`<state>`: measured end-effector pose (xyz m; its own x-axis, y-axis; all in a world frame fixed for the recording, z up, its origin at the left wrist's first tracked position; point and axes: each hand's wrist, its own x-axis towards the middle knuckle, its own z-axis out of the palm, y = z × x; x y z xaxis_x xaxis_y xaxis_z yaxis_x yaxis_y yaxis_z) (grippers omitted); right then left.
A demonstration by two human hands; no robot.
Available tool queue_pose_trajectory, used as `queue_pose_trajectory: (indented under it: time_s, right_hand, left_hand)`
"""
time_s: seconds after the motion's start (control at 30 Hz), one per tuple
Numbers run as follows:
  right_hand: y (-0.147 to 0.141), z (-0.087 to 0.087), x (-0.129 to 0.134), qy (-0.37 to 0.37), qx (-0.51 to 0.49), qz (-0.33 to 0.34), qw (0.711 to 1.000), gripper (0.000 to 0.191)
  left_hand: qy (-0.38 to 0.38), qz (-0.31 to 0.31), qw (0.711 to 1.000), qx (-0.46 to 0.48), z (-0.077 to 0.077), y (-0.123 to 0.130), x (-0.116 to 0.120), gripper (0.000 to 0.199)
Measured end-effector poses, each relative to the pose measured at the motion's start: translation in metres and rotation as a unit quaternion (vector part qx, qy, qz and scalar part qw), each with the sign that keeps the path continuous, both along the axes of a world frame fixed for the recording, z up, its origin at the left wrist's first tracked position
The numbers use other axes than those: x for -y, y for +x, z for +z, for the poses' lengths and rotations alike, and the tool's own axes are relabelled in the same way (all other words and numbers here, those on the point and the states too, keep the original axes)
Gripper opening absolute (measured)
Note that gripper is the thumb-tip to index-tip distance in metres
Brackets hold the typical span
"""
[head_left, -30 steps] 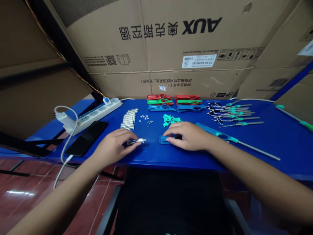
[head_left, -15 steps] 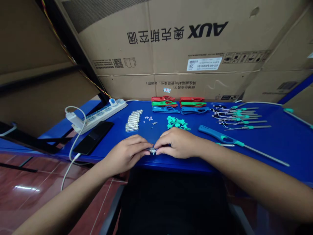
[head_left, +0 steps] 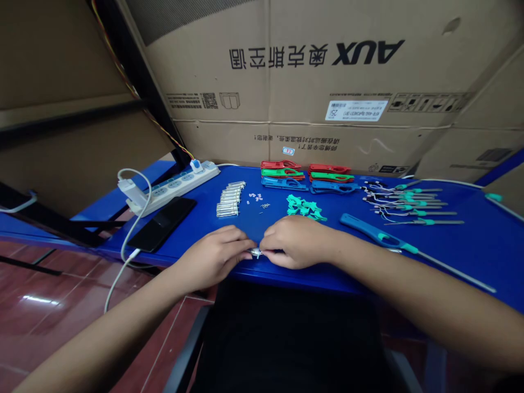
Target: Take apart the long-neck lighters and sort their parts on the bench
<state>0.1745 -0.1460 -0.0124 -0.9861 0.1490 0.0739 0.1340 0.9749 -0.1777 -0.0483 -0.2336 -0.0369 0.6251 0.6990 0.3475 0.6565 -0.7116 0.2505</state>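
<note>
Near the table's front edge, my left hand (head_left: 221, 252) pinches a small clear and silvery lighter gas tank (head_left: 256, 252), its end poking out past the fingertips. My right hand (head_left: 297, 242) is closed in a pinch at that protruding end; whatever its fingertips hold is too small or hidden to make out. Beyond my hands lie a row of similar gas tanks (head_left: 229, 200), some tiny pale pink parts (head_left: 256, 197), thin metal pins (head_left: 265, 206) and a heap of turquoise triggers (head_left: 305, 207).
Red, green and blue lighter casings (head_left: 282, 183) are stacked at the back. On the right lie metal nozzle tubes (head_left: 434, 205) with wires and a long blue lighter (head_left: 368, 230). A black phone (head_left: 164, 224) and a white power strip (head_left: 176, 188) occupy the left. A cardboard wall (head_left: 303, 82) stands behind.
The view has shifted slightly, moving the table's contents rightward in the picture. Both hands stay together at the gas tank, with my right fingers slightly lower against its end.
</note>
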Motion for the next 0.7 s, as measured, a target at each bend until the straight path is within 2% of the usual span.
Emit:
queue_pose_trajectory:
  time_s: [0.17, 0.27, 0.37, 0.43, 0.53, 0.6, 0.7]
  right_hand:
    - [-0.019, -0.003, -0.001, 0.065, 0.028, 0.103, 0.992, 0.019]
    - [-0.03, -0.005, -0.011, 0.073, 0.016, 0.118, 0.99, 0.017]
    - [-0.038, -0.003, -0.037, 0.087, -0.021, 0.074, 0.993, 0.016]
    - [-0.043, 0.0, -0.062, 0.107, -0.019, 0.008, 0.994, 0.016]
    - [-0.053, 0.003, -0.096, 0.14, 0.017, -0.095, 0.985, 0.021]
    - [-0.063, 0.002, -0.111, 0.152, 0.027, -0.123, 0.98, 0.024]
    - [-0.077, 0.0, -0.12, 0.155, 0.035, -0.136, 0.978, 0.024]
  left_hand:
    - [0.018, -0.048, 0.997, -0.058, 0.002, -0.008, -0.002, 0.025]
    - [0.016, -0.049, 0.997, -0.063, 0.003, -0.015, -0.003, 0.025]
    - [0.008, -0.056, 0.997, -0.059, 0.001, -0.022, -0.007, 0.025]
    - [0.015, -0.04, 0.998, -0.054, -0.004, -0.028, -0.013, 0.024]
    - [0.06, 0.047, 0.996, -0.054, -0.014, -0.04, -0.027, 0.026]
    - [0.085, 0.102, 0.988, -0.078, -0.018, -0.048, -0.035, 0.027]
    - [0.101, 0.144, 0.975, -0.134, -0.015, -0.056, -0.044, 0.029]
